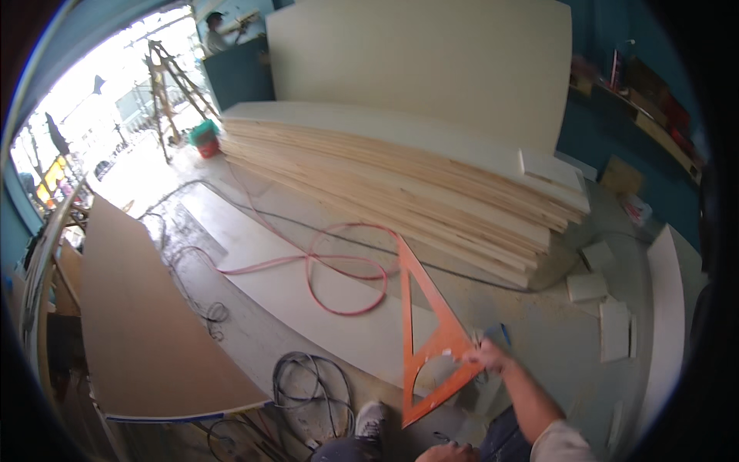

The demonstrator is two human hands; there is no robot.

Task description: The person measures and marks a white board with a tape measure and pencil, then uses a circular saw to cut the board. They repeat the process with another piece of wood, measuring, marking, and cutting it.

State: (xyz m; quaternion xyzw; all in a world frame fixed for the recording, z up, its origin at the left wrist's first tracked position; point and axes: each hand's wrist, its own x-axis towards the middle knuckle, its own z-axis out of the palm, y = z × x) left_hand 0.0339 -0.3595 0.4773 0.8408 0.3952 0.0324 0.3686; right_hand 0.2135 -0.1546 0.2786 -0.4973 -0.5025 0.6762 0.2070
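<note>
In the head view my right hand (pixel 487 356) is closed on a large orange triangular set square (pixel 435 327), gripping it near its right corner. The square has long cut-out openings and stands at an angle over a pale board (pixel 292 312) on the floor. My left hand (pixel 448 450) is at the bottom edge, partly out of view, fingers curled; whatever they hold, if anything, is hidden. A looped red hose (pixel 346 308) crosses the board to the left of the square. Just right of my right hand lies a small blue item (pixel 505 335), too small to name.
Stacked boards (pixel 400 185) stretch across the back under a white panel (pixel 416 61). A brown panel (pixel 146 316) is on the left, coiled cable (pixel 308 385) by my foot, small offcuts (pixel 614 331) at right. A ladder (pixel 165 92), bucket (pixel 206 142) and another person (pixel 215 35) are at back left.
</note>
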